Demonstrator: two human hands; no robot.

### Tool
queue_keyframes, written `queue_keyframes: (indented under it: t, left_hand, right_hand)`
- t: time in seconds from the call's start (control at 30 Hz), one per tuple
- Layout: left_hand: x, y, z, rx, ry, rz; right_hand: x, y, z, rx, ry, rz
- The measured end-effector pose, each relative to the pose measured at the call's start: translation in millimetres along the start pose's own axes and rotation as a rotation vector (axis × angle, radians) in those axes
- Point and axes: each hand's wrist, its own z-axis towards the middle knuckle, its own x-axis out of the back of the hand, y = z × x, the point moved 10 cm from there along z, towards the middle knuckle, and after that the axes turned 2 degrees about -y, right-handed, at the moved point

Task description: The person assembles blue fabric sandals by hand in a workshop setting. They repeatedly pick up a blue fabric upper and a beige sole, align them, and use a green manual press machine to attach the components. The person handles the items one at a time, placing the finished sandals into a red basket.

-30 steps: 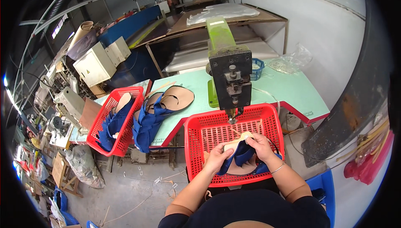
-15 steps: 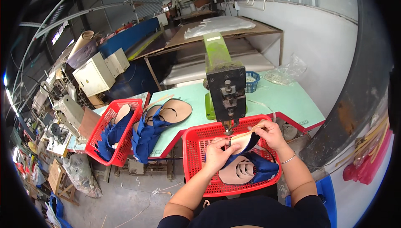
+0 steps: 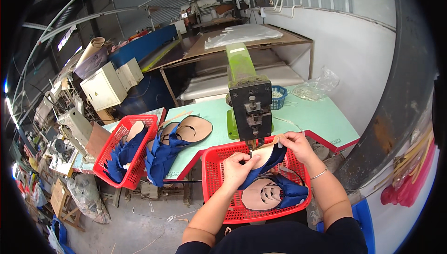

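Observation:
Between my two hands is a sandal upper with a beige insole and blue fabric along its side. My left hand pinches its left edge, close beneath the working tip of a black-headed, green-armed press machine. My right hand has fingers closed on the upper's far right end. The upper is tilted, and whether the tip touches it I cannot tell. Below lies a red plastic basket with more beige-and-blue sandal pieces in it.
A pale green table with a red edge carries a pile of blue sandal pieces. Left of it stands another red basket of blue pieces. Behind the machine sit a small blue basket and a clear plastic bag. A dark pillar rises at right.
Both hands have shifted slightly left with the sandal upper, bringing its left edge up against the machine's tip. The blue side now shows more. The view has tilted a little.

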Motion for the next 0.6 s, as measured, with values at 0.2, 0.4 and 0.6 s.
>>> queue_keyframes:
  t: [0.2, 0.4, 0.6]
  left_hand:
    - [13, -17, -7, 0.005, 0.050, -0.090]
    - [24, -51, -15, 0.132, 0.058, -0.313]
    - [35, -52, -14, 0.037, 0.050, -0.293]
  right_hand:
    - [-11, -5, 15, -0.062, -0.089, -0.163]
    - [-38, -23, 25, -0.018, -0.187, -0.375]
    - [-56, -27, 23, 0.011, -0.345, -0.498]
